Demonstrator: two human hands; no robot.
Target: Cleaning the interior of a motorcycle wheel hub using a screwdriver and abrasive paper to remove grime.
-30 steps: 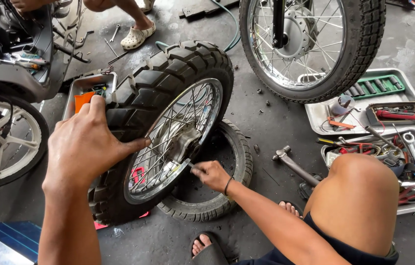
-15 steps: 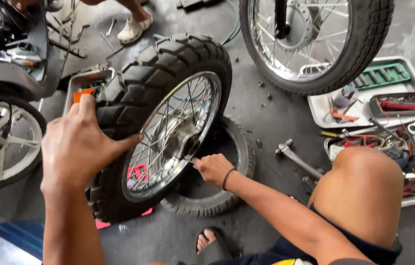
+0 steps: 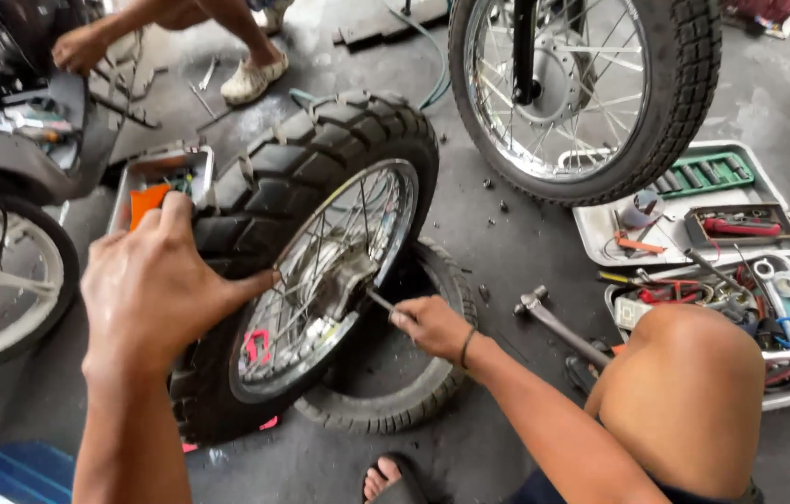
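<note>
Knobby spoked wheel (image 3: 311, 271) stands tilted on the concrete floor (image 3: 507, 243), leaning over a bare tyre (image 3: 404, 392) lying flat. Left hand (image 3: 157, 289) grips the tread, fingers spread wide. Right hand (image 3: 428, 325) is closed around a thin tool (image 3: 378, 301) pushed into the hub (image 3: 344, 275). Grey trays (image 3: 600, 229) near the floor's right edge hold sockets, pliers, wrenches.

Soft daylight is lighting everything evenly, shadows are staying faint, the spokes (image 3: 339, 252) are glinting, and the edges are bending a bit.
</note>
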